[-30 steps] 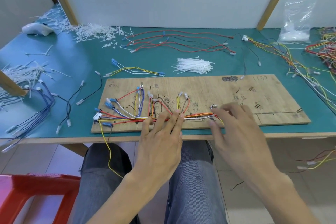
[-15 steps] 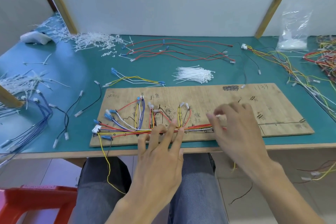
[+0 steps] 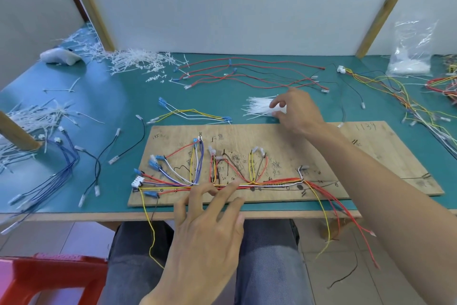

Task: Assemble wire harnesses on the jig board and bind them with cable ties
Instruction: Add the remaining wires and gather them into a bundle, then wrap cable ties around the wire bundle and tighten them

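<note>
Wire harness (image 3: 247, 184) lies routed along the near edge of the jig board (image 3: 371, 156), at the front edge of the tabletop (image 3: 123, 106). The left grip (image 3: 210, 230), fingers spread and straight, presses its trunk, likely to keep the wires bunched. The right grip (image 3: 296, 114) pinches the cable ties (image 3: 257, 108) beyond the board's far edge, presumably picking one. Handwritten "1134" marks the board's far right corner.

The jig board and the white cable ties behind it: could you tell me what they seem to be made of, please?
The jig board looks like bare, matte plywood, with pale wood grain and pen marks. The cable ties are thin white strips, probably nylon or similar plastic.
</note>
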